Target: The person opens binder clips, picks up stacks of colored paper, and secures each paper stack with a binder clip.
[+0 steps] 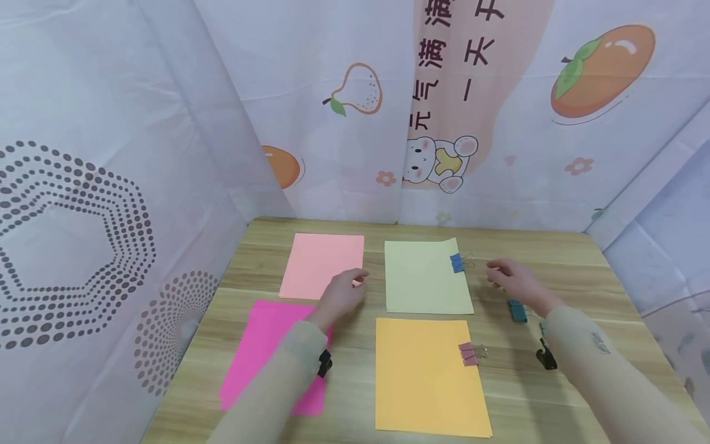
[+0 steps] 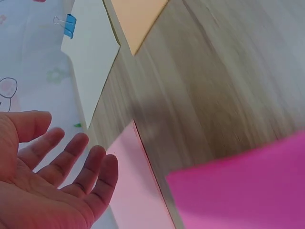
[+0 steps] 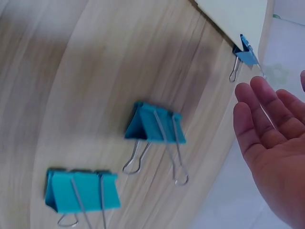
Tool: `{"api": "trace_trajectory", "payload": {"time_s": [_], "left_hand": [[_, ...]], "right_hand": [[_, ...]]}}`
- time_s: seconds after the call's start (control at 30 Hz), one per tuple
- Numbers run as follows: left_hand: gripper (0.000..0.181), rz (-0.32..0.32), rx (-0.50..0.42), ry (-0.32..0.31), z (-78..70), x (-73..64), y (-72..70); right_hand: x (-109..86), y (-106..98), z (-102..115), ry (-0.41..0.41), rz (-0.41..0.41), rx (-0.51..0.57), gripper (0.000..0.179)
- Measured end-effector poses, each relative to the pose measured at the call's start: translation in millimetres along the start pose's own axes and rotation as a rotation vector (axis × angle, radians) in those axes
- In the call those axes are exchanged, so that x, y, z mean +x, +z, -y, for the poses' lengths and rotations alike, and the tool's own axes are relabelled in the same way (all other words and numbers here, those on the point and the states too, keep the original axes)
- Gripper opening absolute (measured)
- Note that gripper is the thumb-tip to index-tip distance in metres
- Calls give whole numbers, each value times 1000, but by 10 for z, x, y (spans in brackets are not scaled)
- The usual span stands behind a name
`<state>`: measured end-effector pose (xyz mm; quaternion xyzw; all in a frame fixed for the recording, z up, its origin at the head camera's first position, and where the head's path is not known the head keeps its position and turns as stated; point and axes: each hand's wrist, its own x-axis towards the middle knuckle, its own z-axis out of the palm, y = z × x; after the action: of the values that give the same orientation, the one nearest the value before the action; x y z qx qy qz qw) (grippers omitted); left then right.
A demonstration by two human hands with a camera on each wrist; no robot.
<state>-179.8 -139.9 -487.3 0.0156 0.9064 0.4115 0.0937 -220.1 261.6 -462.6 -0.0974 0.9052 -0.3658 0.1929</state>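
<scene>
My left hand [image 1: 341,293] hovers over the right edge of the light pink paper [image 1: 316,262], fingers loosely bent and holding nothing. My right hand [image 1: 518,283] is held empty to the right of the pale yellow paper [image 1: 424,277], its fingers relaxed. A blue binder clip [image 1: 457,263] grips that paper's right edge. On the orange paper's [image 1: 421,382] right edge sits a pink binder clip [image 1: 468,354]. Two teal binder clips stand loose on the table in the right wrist view, one nearer [image 3: 86,193] and one farther [image 3: 157,125]. The left forearm partly covers the magenta paper [image 1: 261,345].
The wood-grain table [image 1: 355,351] is bounded by a printed curtain [image 1: 333,154] at the back and pale cloth [image 1: 83,216] at the left. Small black objects show beside the left sleeve [image 1: 277,382] and right sleeve [image 1: 610,364]; their kind is unclear.
</scene>
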Motion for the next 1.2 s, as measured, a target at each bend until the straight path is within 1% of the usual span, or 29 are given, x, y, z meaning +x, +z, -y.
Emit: {"api": "trace_trajectory", "payload": {"time_s": [0.07,0.17,0.23,0.3,0.4,0.57,0.63,0.8,0.93,1.2], "left_hand": [[39,-3,28,7,36,-40,-60],[39,-9,66,-4,83,-104,-146],[40,-11,84,-4,111,-141,-198],[40,-15,94,-11,131,-181,-245],[42,-29,128,-2,182,-225,-297],[43,-58,234,-4,285,-277,-351],[43,-62,267,-21,320,-300,-372],[43,-74,324,-48,402,-386,-417],[44,-80,366,-58,456,-466,-451],[50,-63,443,-99,591,-601,-509]], "right_hand": [[-24,-11,-11,1,3,-10,61],[-57,-25,-42,-12,3,-26,61],[-79,-33,-65,-22,1,-19,59],[-100,-39,-92,-36,-10,-34,57],[-128,-45,-122,-46,-23,-50,54],[-180,-58,-161,-45,-39,-99,56],[-204,-64,-166,-41,-48,-118,56],[-258,-82,-189,-24,-64,-158,55],[-289,-94,-224,-20,-68,-176,57],[-324,-118,-283,-21,-78,-203,54]]}}
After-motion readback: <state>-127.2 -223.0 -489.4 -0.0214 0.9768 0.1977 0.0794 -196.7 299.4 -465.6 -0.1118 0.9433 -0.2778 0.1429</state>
